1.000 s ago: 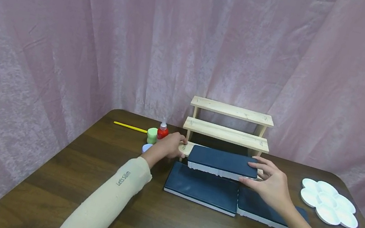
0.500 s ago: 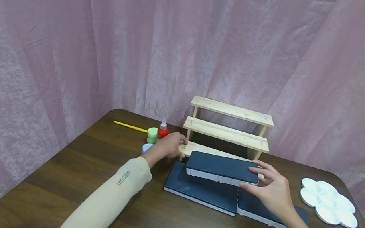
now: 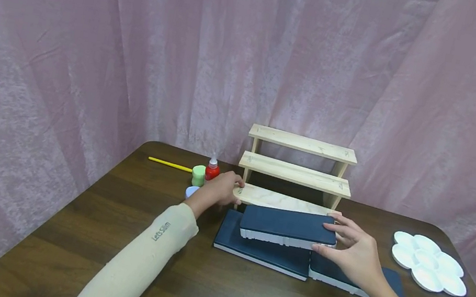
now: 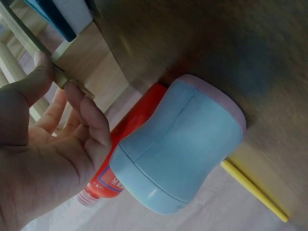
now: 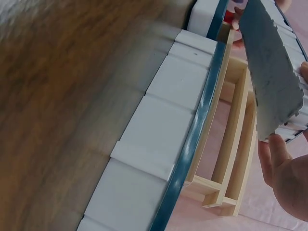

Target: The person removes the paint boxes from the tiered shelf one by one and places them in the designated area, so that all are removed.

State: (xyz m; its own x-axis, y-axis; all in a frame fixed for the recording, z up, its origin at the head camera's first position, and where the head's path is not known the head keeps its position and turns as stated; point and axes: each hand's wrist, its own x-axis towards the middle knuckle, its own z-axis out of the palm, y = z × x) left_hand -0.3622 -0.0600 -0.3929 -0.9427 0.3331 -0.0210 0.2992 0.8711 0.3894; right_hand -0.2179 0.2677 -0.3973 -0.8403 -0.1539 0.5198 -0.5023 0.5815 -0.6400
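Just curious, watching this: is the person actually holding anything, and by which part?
Yes. The right hand grips a flat dark blue case with white sides by its right end. The left hand grips the left end of the wooden stepped shelf's bottom board.

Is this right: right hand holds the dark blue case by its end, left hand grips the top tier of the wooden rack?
Not quite. The left hand grips the end of the bottom tier of the wooden rack, not the top one; the head view shows it. The rest holds: the right hand holds the dark blue case by its end.
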